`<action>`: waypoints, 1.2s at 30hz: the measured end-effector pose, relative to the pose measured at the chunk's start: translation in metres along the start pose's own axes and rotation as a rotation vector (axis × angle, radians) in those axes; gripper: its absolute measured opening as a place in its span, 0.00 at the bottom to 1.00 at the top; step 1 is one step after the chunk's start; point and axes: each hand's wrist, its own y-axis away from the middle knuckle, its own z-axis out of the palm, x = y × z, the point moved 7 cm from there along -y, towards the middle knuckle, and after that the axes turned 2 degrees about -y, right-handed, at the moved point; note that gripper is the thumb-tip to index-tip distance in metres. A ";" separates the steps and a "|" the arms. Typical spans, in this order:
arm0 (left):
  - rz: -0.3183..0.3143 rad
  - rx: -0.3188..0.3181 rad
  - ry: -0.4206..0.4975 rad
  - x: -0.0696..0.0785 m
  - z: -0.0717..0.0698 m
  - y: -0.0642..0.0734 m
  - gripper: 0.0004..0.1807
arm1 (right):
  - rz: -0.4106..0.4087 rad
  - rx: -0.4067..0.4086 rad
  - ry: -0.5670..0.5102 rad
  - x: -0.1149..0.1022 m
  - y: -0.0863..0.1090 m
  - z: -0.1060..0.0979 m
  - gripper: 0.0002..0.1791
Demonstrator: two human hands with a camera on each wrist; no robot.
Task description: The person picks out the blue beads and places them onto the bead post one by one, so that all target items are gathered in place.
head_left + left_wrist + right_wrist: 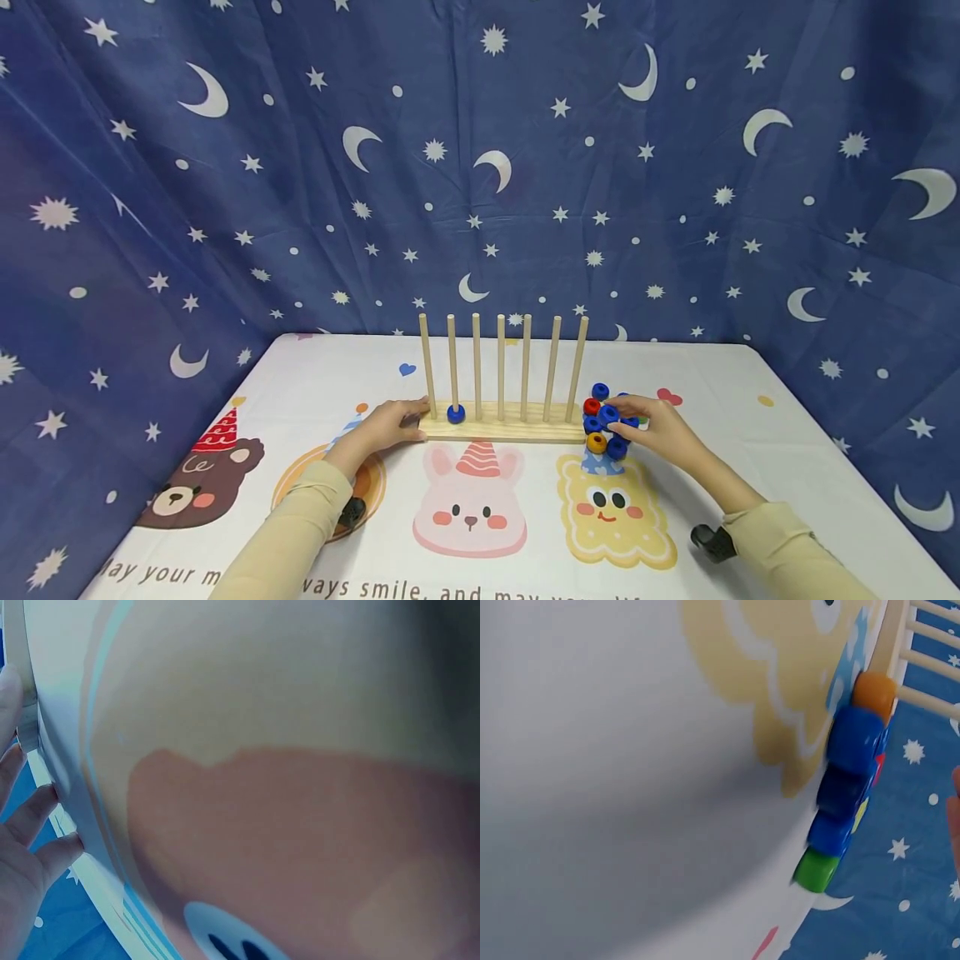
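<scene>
A wooden peg rack (501, 432) with a row of upright dowels stands on the table. One blue bead (456, 414) sits at the foot of its second dowel from the left. My left hand (387, 425) holds the rack's left end, thumb at the front and fingers further back. Over a cluster of beads at the rack's right end, my right hand (660, 429) pinches a blue bead (609, 414) between thumb and fingers. Around it lie a red bead (592, 406), an orange bead (596, 442) and several blue ones. A green bead (817, 870) shows in the right wrist view.
The white tablecloth (720, 400) carries printed cartoon animals and lettering. Behind the table hangs a dark blue curtain (525, 250) with moons and stars. Dark wrist devices (712, 542) are worn near both sleeves.
</scene>
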 end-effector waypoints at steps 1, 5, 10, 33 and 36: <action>0.004 0.002 -0.004 0.000 0.000 0.000 0.30 | -0.009 -0.001 -0.003 -0.002 -0.001 0.001 0.17; 0.008 0.008 -0.009 -0.001 0.000 0.000 0.30 | -0.037 -0.003 -0.010 -0.009 -0.003 0.005 0.18; -0.007 0.002 -0.002 -0.002 0.000 0.001 0.30 | -0.128 0.030 -0.044 -0.024 -0.006 0.009 0.18; -0.040 -0.008 0.005 -0.003 -0.001 0.002 0.30 | -0.311 0.106 -0.111 -0.088 -0.014 0.023 0.19; -0.036 -0.012 0.006 -0.002 0.000 0.001 0.30 | -0.334 0.120 -0.108 -0.091 -0.014 0.022 0.20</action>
